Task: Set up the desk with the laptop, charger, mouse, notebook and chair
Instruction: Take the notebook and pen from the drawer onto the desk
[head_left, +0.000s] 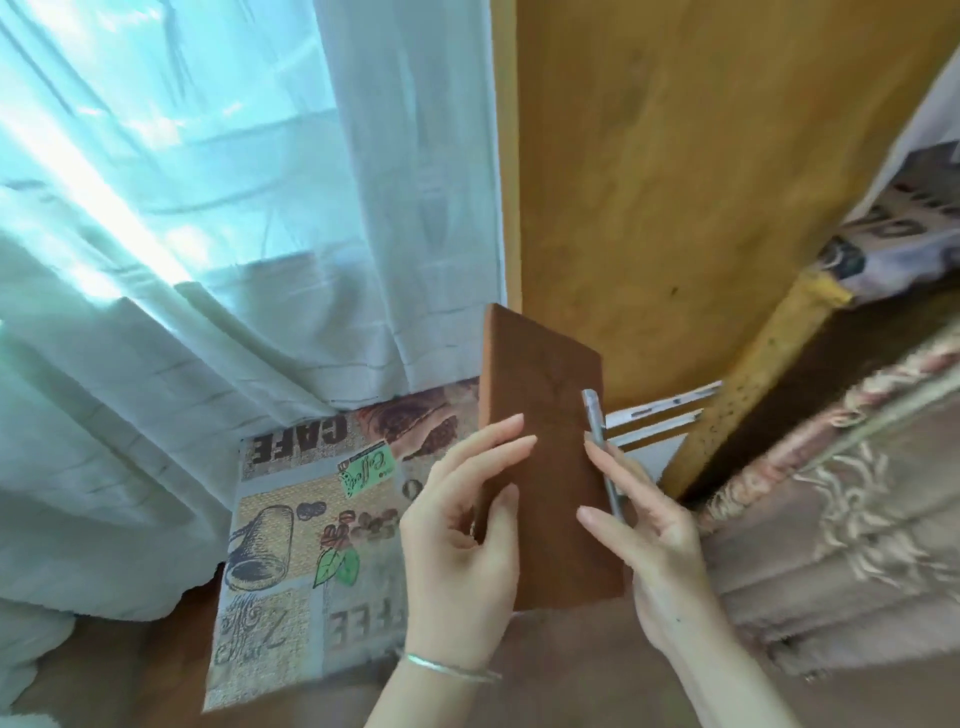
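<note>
A closed brown notebook (545, 447) is held up in the middle of the view, above a desk covered by a coffee-print cloth (291, 519). My left hand (462, 530) grips its left edge, thumb on the cover and fingers across the front. My right hand (654, 530) holds its right edge and presses a grey pen (602, 447) along that side. No laptop, charger, mouse or chair shows in the view.
A white curtain (208, 260) hangs at the left and drapes down to the desk's far edge. An ochre wall (701, 182) rises behind. At the right lies a patterned pink-brown fabric (841, 530), with another printed cloth (893, 244) above it.
</note>
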